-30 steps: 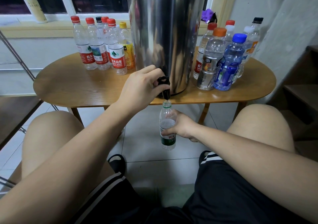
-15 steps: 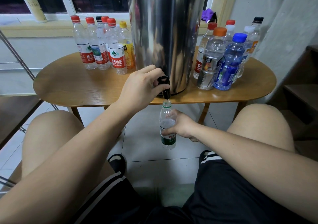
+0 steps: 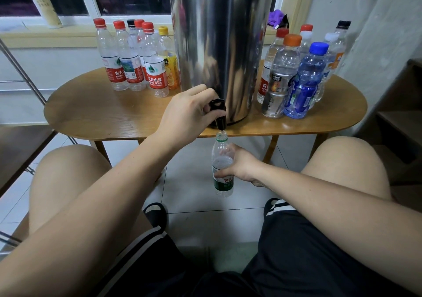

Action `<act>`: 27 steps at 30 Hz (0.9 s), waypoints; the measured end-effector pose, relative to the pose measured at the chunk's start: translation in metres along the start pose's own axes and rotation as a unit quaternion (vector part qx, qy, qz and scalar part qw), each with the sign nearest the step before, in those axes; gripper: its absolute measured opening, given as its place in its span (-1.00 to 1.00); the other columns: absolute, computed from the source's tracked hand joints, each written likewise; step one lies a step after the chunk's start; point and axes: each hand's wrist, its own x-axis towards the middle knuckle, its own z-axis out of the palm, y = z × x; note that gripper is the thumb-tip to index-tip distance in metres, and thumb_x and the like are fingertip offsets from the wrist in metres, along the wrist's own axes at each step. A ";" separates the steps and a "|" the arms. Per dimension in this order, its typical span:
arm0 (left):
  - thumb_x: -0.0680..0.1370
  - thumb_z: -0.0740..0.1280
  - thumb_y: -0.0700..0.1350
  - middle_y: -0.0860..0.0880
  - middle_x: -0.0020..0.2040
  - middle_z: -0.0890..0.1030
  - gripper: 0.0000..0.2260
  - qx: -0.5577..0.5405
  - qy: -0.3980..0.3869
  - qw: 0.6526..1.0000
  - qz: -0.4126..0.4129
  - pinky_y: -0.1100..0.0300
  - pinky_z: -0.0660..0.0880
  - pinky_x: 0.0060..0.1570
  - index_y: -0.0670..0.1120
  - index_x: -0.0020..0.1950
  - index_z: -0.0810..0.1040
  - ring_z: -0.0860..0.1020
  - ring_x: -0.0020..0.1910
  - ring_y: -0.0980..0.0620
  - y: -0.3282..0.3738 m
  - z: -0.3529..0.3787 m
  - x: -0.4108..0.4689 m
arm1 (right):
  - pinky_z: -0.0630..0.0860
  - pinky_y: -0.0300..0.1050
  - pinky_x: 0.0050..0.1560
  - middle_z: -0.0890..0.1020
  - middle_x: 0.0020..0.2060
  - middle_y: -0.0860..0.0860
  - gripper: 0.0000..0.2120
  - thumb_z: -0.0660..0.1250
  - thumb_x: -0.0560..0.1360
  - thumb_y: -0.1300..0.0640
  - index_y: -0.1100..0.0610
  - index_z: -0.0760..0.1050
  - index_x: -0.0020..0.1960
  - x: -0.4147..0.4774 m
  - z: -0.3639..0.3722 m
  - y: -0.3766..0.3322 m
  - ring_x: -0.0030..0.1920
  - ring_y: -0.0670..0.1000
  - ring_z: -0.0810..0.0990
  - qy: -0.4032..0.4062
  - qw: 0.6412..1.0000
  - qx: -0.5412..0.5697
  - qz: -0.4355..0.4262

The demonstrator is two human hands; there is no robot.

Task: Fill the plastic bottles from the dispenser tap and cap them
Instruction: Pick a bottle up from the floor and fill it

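A tall steel dispenser (image 3: pixel 219 45) stands on the wooden table (image 3: pixel 102 114), its black tap (image 3: pixel 218 113) jutting over the front edge. My left hand (image 3: pixel 185 116) grips the tap lever. Below the spout, my right hand (image 3: pixel 239 164) holds an uncapped green-labelled bottle (image 3: pixel 222 166) upright, its mouth right under the tap. Water fills roughly its lower half. No cap for it is in sight.
Several capped red-labelled bottles and a yellow one (image 3: pixel 134 59) stand left of the dispenser. Several capped bottles, one blue (image 3: pixel 306 82), stand on its right. A pale pump bottle (image 3: pixel 43 4) sits on the windowsill. My knees flank the tiled floor below the table.
The water level in the bottle has risen a little. Both hands stay where they were.
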 end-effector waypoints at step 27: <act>0.58 0.57 0.03 0.00 -0.14 0.55 -0.76 0.003 -0.004 1.000 -0.007 -0.04 0.52 -0.25 -0.12 0.01 0.64 0.53 -0.21 -0.02 0.000 0.001 -0.001 | 0.61 0.14 0.35 0.58 0.34 -0.07 -0.23 0.78 0.27 0.06 -0.09 0.48 0.36 0.002 0.001 0.003 0.30 0.08 0.58 0.002 1.000 0.001 -0.001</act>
